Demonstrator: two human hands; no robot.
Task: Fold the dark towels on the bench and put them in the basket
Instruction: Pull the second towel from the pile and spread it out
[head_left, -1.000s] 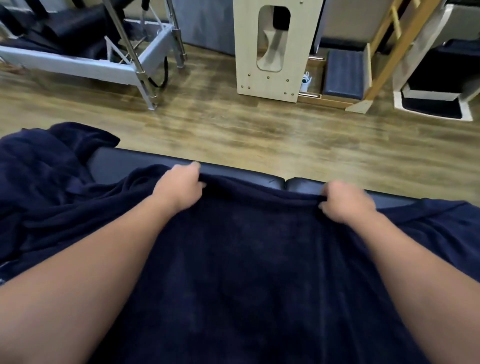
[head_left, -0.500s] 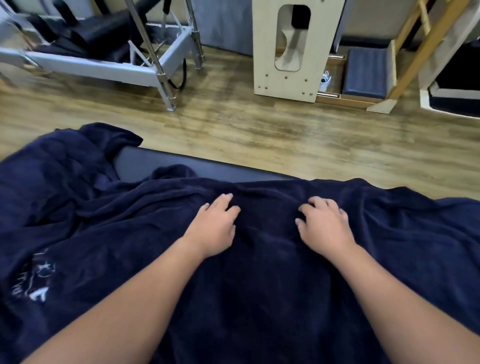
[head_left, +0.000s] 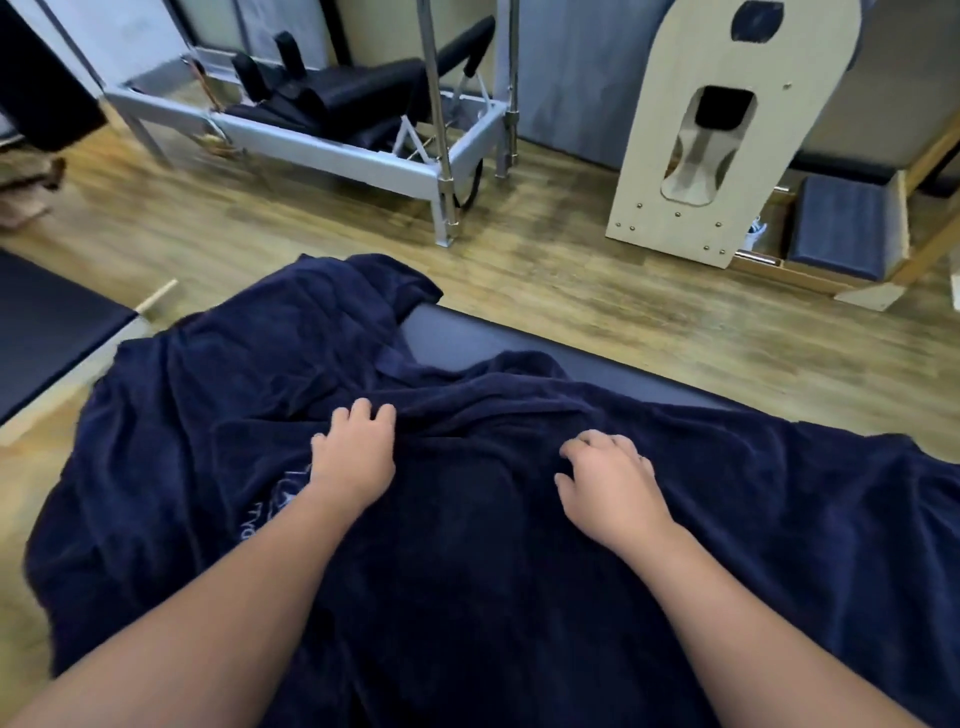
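Note:
A large dark navy towel (head_left: 467, 597) lies spread over the padded bench (head_left: 519, 343), and only a strip of the bench's far edge shows. More navy towel cloth is bunched at the bench's left end (head_left: 270, 353), and pale lettering (head_left: 260, 525) shows beside my left wrist. My left hand (head_left: 356, 457) rests on the towel with its fingertips against a raised fold. My right hand (head_left: 608, 483) presses on the cloth a little to the right, fingers lightly bent and spread. No basket is in view.
Beyond the bench is wooden floor (head_left: 571, 291). A metal-framed exercise machine (head_left: 332, 150) stands at the back left, with a wooden panel with a cut-out (head_left: 727, 130) and a padded box (head_left: 841, 228) at the back right. Another dark bench (head_left: 47, 322) sits at far left.
Both hands let go of the towel's far edge, drew back toward me and settled on top of the cloth. My view has swung left, bringing the bunched towel end into sight.

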